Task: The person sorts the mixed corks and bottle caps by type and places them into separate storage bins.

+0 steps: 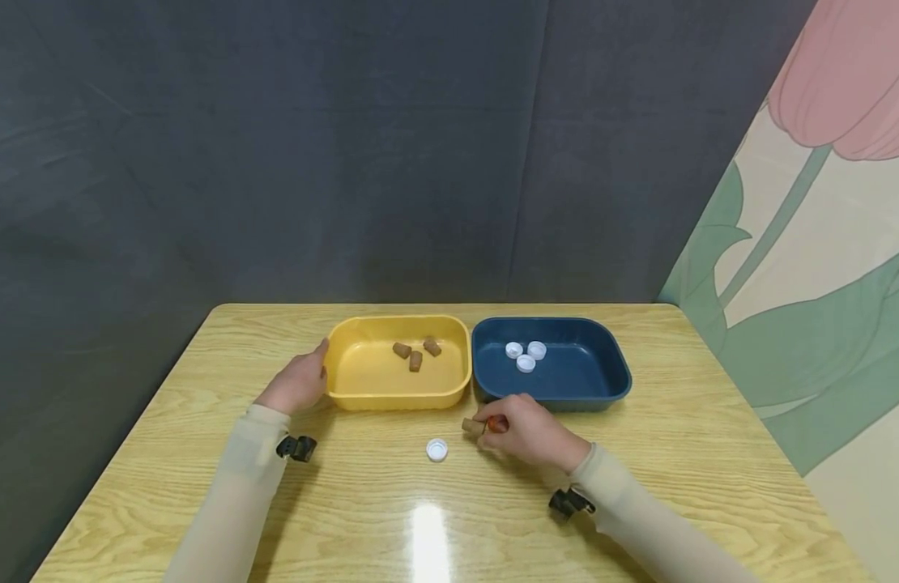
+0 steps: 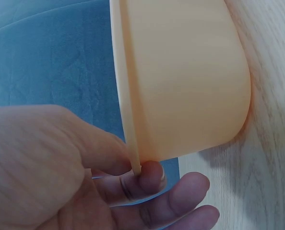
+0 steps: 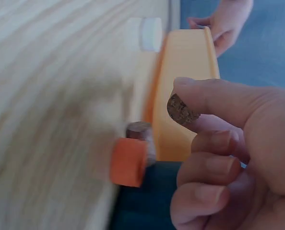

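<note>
At the left end of the yellow tray (image 1: 398, 402), my left hand (image 1: 298, 382) pinches the rim between thumb and forefinger, as the left wrist view shows close up. My right hand (image 1: 526, 429) is low over the table before the blue tray and pinches a cork (image 3: 182, 109) between thumb and index finger. Below it in the right wrist view lie an orange cap (image 3: 128, 162) and another cork (image 3: 138, 128) close together on the table. A white bottle cap (image 1: 436, 450) lies on the table between my hands.
Several corks lie apart from my hands: three corks (image 1: 416, 360) are inside the yellow tray. The blue tray (image 1: 588, 389) stands right beside it, with three white caps (image 1: 526, 363) inside. A dark cloth (image 1: 391, 162) hangs behind the wooden table (image 1: 377, 502).
</note>
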The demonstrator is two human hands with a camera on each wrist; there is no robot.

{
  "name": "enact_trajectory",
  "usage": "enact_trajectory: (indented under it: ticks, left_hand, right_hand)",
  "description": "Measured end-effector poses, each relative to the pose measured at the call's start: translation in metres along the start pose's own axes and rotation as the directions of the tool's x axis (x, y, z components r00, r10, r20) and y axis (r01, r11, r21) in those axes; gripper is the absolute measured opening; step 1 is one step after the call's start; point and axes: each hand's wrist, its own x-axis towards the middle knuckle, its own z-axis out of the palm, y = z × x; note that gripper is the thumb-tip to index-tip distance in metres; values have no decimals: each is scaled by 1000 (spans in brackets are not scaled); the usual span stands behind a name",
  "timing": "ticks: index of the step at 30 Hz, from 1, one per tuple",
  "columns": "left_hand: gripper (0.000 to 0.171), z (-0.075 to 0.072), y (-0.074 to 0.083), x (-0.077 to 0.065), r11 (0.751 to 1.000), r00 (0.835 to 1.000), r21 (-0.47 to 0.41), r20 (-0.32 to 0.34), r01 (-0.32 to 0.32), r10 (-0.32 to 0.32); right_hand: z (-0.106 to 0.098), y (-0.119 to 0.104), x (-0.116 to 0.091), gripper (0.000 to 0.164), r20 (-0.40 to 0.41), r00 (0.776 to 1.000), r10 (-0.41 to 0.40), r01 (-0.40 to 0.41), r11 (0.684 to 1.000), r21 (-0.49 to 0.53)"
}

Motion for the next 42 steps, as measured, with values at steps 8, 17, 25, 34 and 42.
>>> enact_trajectory:
  ticks: [8,17,25,34,42]
  left_hand:
    - [58,-1,0,0,1000,1000,9,-21,-17,17]
    - [58,-2,1,0,1000,1000,1,-1,-6,6]
    - [58,0,2,1,1000,1000,9,-7,-18,18]
    - [57,1,3,0,1000,1000,18,-22,-10,11]
    - [58,1,4,0,1000,1000,22,-21,-4,4]
  right_hand:
    - [-22,-6,-5,17,-56,997,-43,43,999,-12]
    - [-51,-3,-11,24,-71,997,44,-44,999,-4]
    - [-84,8,-12,29,-136,987,88,-95,994,-46]
    - [-112,30,-5,31,-143,980,135,-145,987,-63]
    - [-125,53,8,29,-110,968,224,-232,971,-60]
